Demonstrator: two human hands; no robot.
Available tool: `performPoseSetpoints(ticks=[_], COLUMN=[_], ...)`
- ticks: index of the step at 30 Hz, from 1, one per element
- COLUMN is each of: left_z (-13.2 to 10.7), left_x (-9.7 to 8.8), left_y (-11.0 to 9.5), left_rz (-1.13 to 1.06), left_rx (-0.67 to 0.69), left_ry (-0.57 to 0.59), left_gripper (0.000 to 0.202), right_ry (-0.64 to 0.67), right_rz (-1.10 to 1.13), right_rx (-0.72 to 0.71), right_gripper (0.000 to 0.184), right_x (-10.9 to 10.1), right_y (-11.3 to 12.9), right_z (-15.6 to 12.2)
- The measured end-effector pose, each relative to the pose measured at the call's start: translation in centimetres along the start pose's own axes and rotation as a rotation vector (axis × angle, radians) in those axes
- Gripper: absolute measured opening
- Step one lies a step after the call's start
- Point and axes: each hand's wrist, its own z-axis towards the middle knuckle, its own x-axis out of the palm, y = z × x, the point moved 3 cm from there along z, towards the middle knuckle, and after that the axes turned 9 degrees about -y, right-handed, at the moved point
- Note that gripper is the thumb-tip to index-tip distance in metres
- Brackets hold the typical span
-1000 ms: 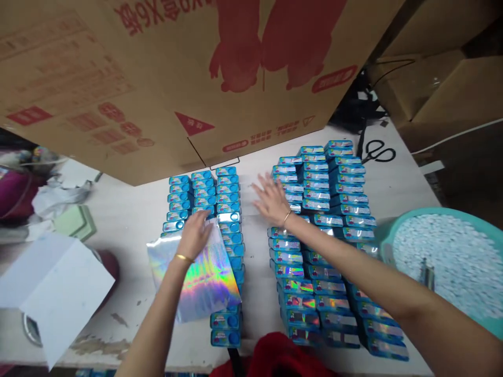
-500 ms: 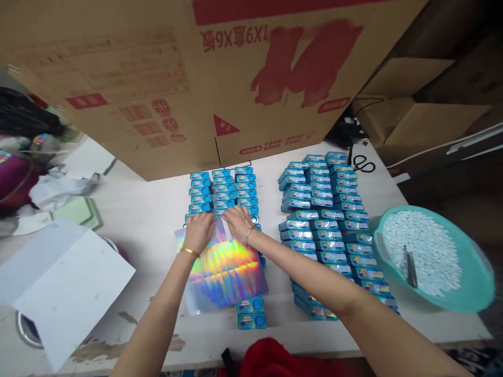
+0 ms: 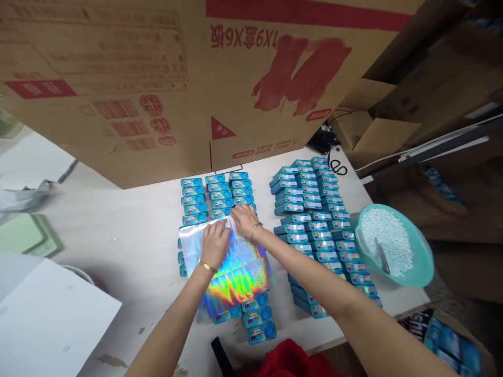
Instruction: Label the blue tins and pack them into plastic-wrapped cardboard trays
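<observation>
A shiny rainbow-coloured holographic sheet (image 3: 239,272) lies over rows of small blue tins (image 3: 194,208) on the table. My left hand (image 3: 216,243) rests on the sheet near its upper edge, fingers bent and close together on it. Beside it, my right hand (image 3: 244,220) has its fingers curled down at the sheet's top edge, with its fingertips mostly hidden. A pale strip shows between the two hands. More blue tins (image 3: 259,332) stick out from under the sheet's lower edge.
A large cardboard box (image 3: 157,152) stands behind the tins. To the right are packed rows of blue tins (image 3: 318,225) and a teal bowl (image 3: 422,262) of white pellets with a metal scoop (image 3: 382,256). Scissors (image 3: 338,167) lie behind; white paper (image 3: 58,314) is at left.
The view has shifted, with things on the left sliding further left. My left hand has moved down from the sheet's top edge and closer to my right hand. More tins show below the sheet.
</observation>
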Motion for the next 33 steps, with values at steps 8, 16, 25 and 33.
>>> performPoseSetpoints(ticks=[8,16,25,33], left_z=[-0.2,5.4,13.4,20.0], left_x=[-5.2,-1.5,5.6,9.7], left_y=[-1.6,-1.3,2.8,4.6], left_rz=[-0.634,-0.955,-0.589,-0.204], left_rx=[-0.839,-1.187,-0.822,-0.773], left_ry=[-0.336,-0.379,-0.323,-0.185], left_gripper=[0.016,0.031,0.015,0.009], right_ry=[-0.338,-0.330,-0.396,-0.249], right_rz=[0.550,1.143,0.871,0.484], right_rx=[0.084,0.433,0.496,0.516], right_gripper=[0.036,0.036,0.032,0.022], right_x=[-2.8,-4.0,-2.5,-2.0], right_y=[-1.1,-2.0,-9.8,-14.5], right_z=[-2.6,-3.4,4.4,11.1])
